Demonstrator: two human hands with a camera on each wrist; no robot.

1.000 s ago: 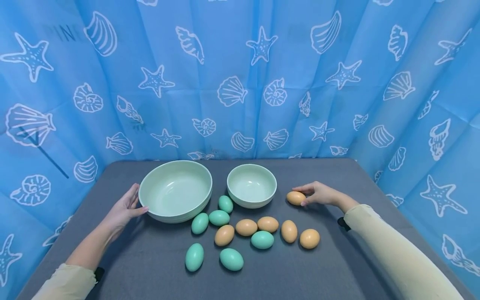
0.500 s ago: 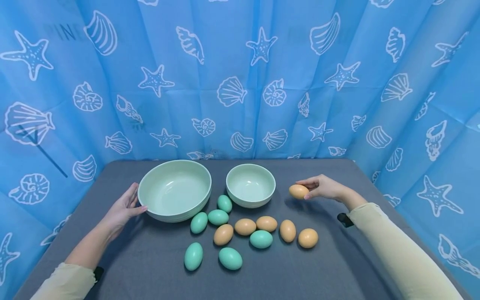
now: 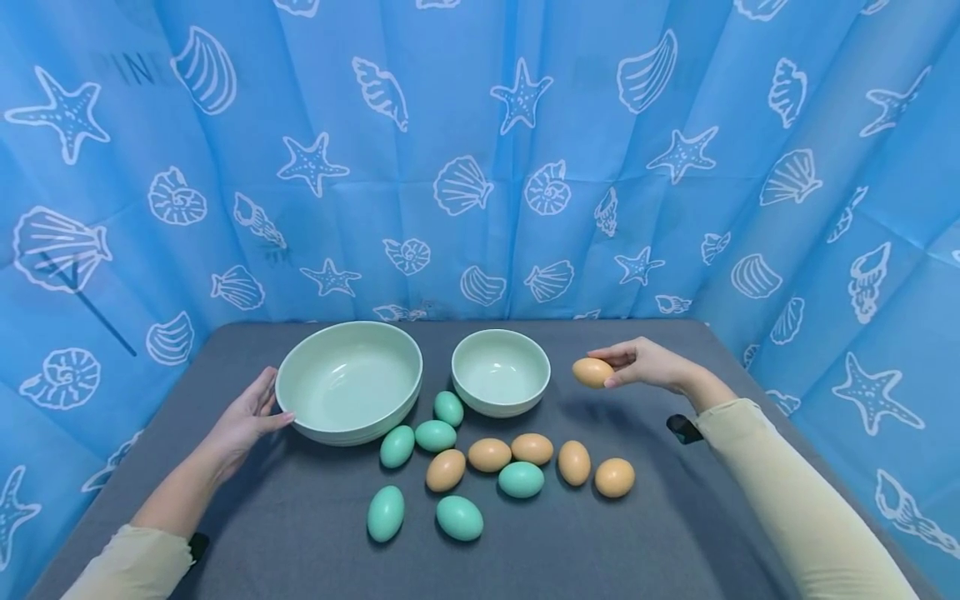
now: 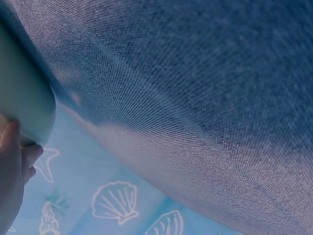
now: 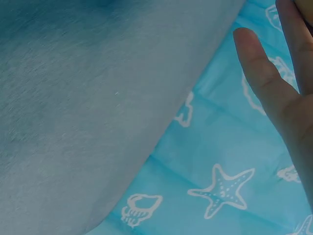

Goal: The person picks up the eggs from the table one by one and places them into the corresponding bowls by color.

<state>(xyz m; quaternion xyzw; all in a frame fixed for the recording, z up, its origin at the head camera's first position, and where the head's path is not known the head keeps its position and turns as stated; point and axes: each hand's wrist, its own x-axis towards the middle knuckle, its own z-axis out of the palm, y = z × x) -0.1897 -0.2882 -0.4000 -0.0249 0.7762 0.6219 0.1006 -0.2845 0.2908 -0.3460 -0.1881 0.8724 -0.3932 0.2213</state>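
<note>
My right hand (image 3: 648, 364) pinches a tan egg (image 3: 592, 372) between thumb and fingers, raised over the table to the right of the small bowl. In the right wrist view, a sliver of that egg (image 5: 306, 7) shows at the top corner beside the fingers (image 5: 259, 63). At the left, my left hand (image 3: 242, 423) holds the side of the large pale green bowl (image 3: 337, 435), thumb near its front rim. The left wrist view shows fingertips against the bowl wall (image 4: 24, 93). The small pale green bowl (image 3: 501, 408) stands upright right of the large one. Both bowl interiors look bare.
Several green eggs (image 3: 437, 436) and tan eggs (image 3: 490, 455) lie scattered in front of the bowls. Two green eggs are nearest me, one of them a green egg (image 3: 386, 513) at left. A grey cloth (image 3: 570, 550) covers the table; a blue shell-print curtain (image 3: 480, 242) hangs behind.
My right hand has lifted the tan egg off the table, moving it slightly right and then back left. The left hand and both bowls have stayed in place.
</note>
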